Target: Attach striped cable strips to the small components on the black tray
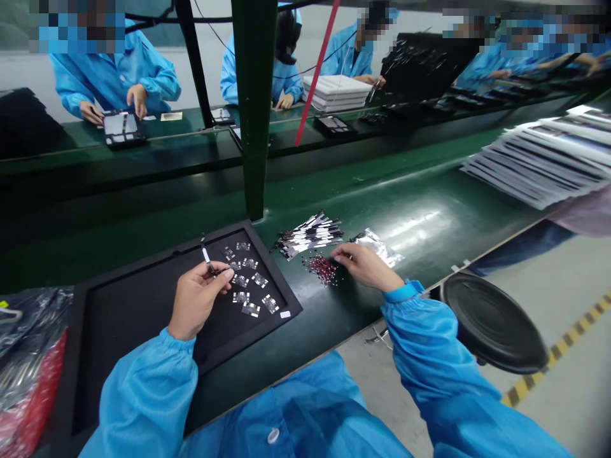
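My left hand (pixel 195 298) is closed around the lower end of a thin black-and-white flex cable (pixel 205 254), which sticks up above the fingers. It hovers over a black foam tray (pixel 138 337), beside several small circuit boards (pixel 251 309) lying at the tray's right end. At a heap of tiny red parts (pixel 323 270) on the green bench, my right hand (pixel 365 264) has its thumb and fingers pinched together; whatever is between the fingertips is too small to see. Just behind that heap lies a pile of similar flex cables (pixel 312 234).
Behind my right hand is a silver bag (pixel 379 247). A green post (pixel 255 127) rises behind the tray. Plastic-wrapped parts (pixel 33 362) lie at far left, stacked white sheets (pixel 544 159) at right. A black stool (pixel 494 321) stands below the bench edge. Co-workers in blue sit opposite.
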Tool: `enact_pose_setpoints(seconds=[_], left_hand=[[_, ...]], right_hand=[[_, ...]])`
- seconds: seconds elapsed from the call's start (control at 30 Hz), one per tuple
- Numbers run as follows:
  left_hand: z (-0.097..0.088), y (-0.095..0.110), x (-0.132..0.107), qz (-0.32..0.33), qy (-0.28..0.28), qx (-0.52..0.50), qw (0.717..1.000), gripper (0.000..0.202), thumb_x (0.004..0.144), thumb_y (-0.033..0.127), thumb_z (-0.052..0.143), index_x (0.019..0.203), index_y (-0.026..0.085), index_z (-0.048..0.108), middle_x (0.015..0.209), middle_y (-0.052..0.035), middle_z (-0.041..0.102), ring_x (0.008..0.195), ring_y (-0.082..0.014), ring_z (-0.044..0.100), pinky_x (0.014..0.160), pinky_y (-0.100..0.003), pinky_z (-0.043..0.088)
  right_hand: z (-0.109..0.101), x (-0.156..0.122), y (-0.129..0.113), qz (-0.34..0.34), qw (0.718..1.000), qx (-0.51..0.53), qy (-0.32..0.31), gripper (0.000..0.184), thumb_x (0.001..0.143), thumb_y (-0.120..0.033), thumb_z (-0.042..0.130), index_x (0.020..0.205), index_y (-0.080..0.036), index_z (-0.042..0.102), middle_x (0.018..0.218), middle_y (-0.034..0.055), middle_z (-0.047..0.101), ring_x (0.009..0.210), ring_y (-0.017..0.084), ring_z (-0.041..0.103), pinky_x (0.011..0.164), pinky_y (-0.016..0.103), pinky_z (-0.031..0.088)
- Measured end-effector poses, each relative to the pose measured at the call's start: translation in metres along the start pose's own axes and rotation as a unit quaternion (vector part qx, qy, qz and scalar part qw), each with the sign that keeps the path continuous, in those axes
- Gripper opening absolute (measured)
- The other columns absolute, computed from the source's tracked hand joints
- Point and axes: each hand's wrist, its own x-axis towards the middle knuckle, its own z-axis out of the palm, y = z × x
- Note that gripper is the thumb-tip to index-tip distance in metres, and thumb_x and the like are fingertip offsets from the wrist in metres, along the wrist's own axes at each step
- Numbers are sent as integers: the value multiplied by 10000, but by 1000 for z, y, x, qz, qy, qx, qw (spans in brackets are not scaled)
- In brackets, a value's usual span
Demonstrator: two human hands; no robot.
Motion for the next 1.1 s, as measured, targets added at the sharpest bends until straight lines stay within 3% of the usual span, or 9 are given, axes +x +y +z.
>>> enact_pose_setpoints(seconds=[0.23, 0.43, 0.67, 0.8, 0.9, 1.0, 1.1], left_hand=[[-1, 2, -1, -2, 2, 2, 1000, 283, 754, 365, 820, 890, 142, 712, 735, -14, 664, 651, -120, 608, 607, -233, 508], [0, 2, -1, -3, 2, 0, 1000, 283, 752, 363, 819, 894, 142, 713, 731, -13, 661, 649, -120, 607, 610, -237, 505], [-1, 2, -2, -4, -1, 3, 1000, 276, 755, 361, 815, 892, 144, 713, 707, -10, 659, 647, -121, 606, 611, -234, 502], [-1, 2, -2, -6, -3, 2, 1000, 285, 755, 367, 816, 895, 142, 710, 727, -14, 663, 649, -123, 607, 611, -236, 503], [-1, 2, -2, -5, -2, 2, 1000, 284, 755, 365, 815, 897, 143, 709, 738, -14, 665, 654, -125, 609, 616, -239, 507], [0, 2, -2, -5, 0, -2, 1000, 282, 753, 362, 816, 899, 145, 710, 736, -12, 665, 650, -127, 609, 613, -240, 508], [0, 2, -2, -5, -5, -2, 1000, 281, 755, 361, 813, 901, 145, 710, 734, -13, 666, 644, -128, 608, 607, -241, 504]], right_hand=[[-9, -5, -7, -84, 996, 17, -36, 170, 905, -200, 541, 969, -208, 698, 980, 80, 696, 911, 227, 643, 794, 359, 497], [-2, -8, -17, -45, 998, -13, -43, 112, 842, -295, 696, 872, -190, 671, 871, 62, 696, 796, 212, 633, 714, 328, 470], [-4, -8, -16, -42, 999, -5, -26, 117, 898, -237, 577, 845, -186, 669, 796, 50, 672, 704, 188, 608, 646, 312, 447], [-4, -6, -14, -87, 996, 12, -35, 193, 870, -163, 588, 1019, -198, 705, 948, 71, 680, 840, 206, 638, 755, 339, 494], [-1, -3, -11, -117, 992, 20, -48, 180, 901, -193, 579, 991, -211, 734, 952, 82, 668, 879, 220, 640, 809, 373, 502], [1, -1, -9, -123, 991, 54, -28, 172, 935, -294, 581, 898, -213, 729, 907, 84, 674, 862, 224, 637, 801, 387, 508], [2, 1, -7, -82, 986, 142, 39, 181, 916, -378, 633, 900, -213, 705, 953, 77, 700, 933, 229, 641, 868, 406, 509]])
